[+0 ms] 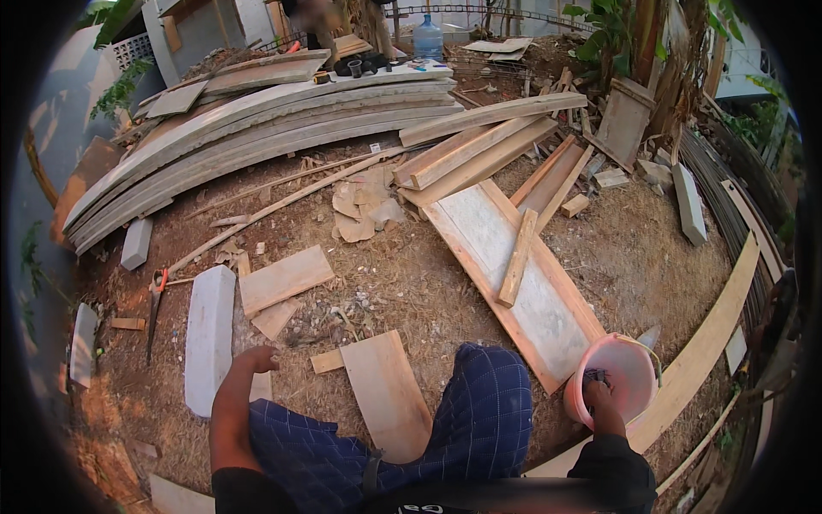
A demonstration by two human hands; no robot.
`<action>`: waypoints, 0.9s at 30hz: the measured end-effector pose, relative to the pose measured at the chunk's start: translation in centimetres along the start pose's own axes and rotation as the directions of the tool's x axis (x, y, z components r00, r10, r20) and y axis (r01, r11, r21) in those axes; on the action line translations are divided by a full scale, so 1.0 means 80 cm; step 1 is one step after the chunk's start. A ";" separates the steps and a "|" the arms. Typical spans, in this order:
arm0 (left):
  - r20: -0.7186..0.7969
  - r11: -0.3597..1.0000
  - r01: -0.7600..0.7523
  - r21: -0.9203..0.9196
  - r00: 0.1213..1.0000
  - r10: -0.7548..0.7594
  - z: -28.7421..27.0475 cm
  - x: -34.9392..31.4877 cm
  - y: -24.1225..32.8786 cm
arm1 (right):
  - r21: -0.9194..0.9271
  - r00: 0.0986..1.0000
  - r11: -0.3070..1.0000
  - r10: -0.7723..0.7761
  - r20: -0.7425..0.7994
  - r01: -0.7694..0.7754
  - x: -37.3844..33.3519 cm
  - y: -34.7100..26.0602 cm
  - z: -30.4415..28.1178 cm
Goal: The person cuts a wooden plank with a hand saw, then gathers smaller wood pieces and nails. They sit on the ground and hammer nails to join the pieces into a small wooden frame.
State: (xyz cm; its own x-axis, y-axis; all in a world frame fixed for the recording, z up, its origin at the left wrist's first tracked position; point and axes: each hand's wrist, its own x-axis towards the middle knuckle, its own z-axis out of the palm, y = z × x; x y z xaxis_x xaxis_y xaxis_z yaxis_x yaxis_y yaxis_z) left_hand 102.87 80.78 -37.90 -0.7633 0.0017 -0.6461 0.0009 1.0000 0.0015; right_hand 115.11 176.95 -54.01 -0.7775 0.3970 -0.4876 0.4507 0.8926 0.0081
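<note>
My right hand [598, 394] reaches down into a pink plastic bucket [623, 349] that is tilted toward me. Its fingers are bent around dark, thin pieces [594, 374] inside, too small to name. My left hand [259, 358] hangs by my left knee, loosely bent and empty, beside a pale concrete block [210, 338]. Between my legs, clad in blue checked cloth, lies a short wooden board [387, 394]. Just left of the bucket rests a wood-edged panel [522, 283] with a grey, mortar-stained face, a short wooden batten [518, 259] across it.
A handsaw [155, 313] with an orange handle is at the left. Long stacked planks [257, 128] fill the back left, with a blue water jug [427, 38] behind. More timber [479, 154] lies ahead. A long plank [698, 360] runs along the right. A person [317, 17] stands far back.
</note>
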 end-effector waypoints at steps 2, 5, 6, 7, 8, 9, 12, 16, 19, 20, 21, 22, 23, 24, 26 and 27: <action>-0.014 0.999 -0.030 0.026 0.999 0.030 -0.010 -0.003 -0.002 | 0.020 1.000 1.000 -0.009 -0.007 0.009 -0.004 -0.008 -0.003; -0.038 0.996 0.043 -0.079 0.998 -0.046 -0.041 -0.020 0.029 | 0.102 0.996 0.995 -0.010 -0.090 0.019 -0.017 -0.017 -0.034; -0.048 0.985 0.005 -0.175 0.999 -0.014 -0.054 -0.016 0.051 | 0.160 0.956 0.987 0.051 -0.289 -0.005 -0.003 0.020 -0.040; -0.001 0.968 0.092 -0.234 0.996 -0.094 -0.059 -0.060 0.033 | 0.246 0.975 0.968 0.004 -0.224 0.053 -0.049 -0.081 -0.096; 0.037 0.949 0.050 -0.312 0.998 -0.041 -0.047 -0.030 0.064 | 0.272 0.949 0.961 0.036 -0.312 0.053 -0.014 -0.004 -0.072; 0.019 0.955 -0.026 -0.296 0.999 0.033 -0.027 -0.016 0.068 | 0.464 0.984 0.886 0.052 -0.169 0.032 0.005 0.033 -0.070; -0.087 0.948 -0.156 -0.278 0.987 0.137 -0.018 -0.011 0.042 | 0.939 0.984 0.328 0.173 0.044 -0.100 -0.014 0.038 -0.071; -0.142 0.935 -0.185 -0.304 0.979 0.148 -0.018 -0.012 0.019 | 0.979 0.985 -0.200 0.153 0.079 -0.047 -0.054 0.049 -0.080; -0.147 0.936 -0.190 -0.297 0.977 0.152 -0.012 -0.016 0.017 | 0.978 0.996 -0.202 0.069 0.059 -0.044 -0.077 0.061 -0.081; -0.129 0.931 -0.161 -0.326 0.984 0.125 -0.013 -0.016 0.023 | 0.984 0.997 -0.169 0.059 0.057 -0.046 -0.081 0.060 -0.082; -0.114 0.926 -0.115 -0.359 0.990 0.079 -0.016 -0.026 0.024 | 0.986 0.995 -0.157 0.070 0.072 -0.060 -0.080 0.051 -0.087; -0.096 0.916 -0.052 -0.398 0.995 0.015 -0.016 -0.038 0.021 | 0.987 0.994 -0.138 0.064 0.090 -0.081 -0.076 0.038 -0.090; -0.118 0.911 -0.092 -0.403 0.992 0.048 -0.019 -0.044 0.016 | 0.992 0.986 -0.072 0.127 0.108 -0.100 -0.071 0.035 -0.084; -0.154 0.927 -0.161 -0.337 0.981 0.115 -0.028 -0.046 0.025 | 0.993 0.977 0.003 0.175 0.119 -0.121 -0.066 0.042 -0.076; -0.203 0.938 -0.262 -0.226 0.955 0.218 -0.046 -0.022 0.051 | 0.962 0.983 0.229 0.145 0.116 -0.147 -0.049 0.117 -0.065; -0.163 0.960 -0.162 -0.228 0.979 0.126 -0.064 -0.042 0.050 | 0.932 0.958 0.287 0.245 0.151 -0.220 -0.050 0.072 -0.054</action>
State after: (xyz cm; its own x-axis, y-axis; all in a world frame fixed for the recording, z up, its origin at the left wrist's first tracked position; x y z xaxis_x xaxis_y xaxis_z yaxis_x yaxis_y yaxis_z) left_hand 102.16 84.75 -31.81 -0.8519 0.1279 -0.5078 -0.0227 0.9598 0.2798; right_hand 118.91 181.42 -48.25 -0.5679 0.5670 -0.5966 0.7094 -0.0304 -0.7042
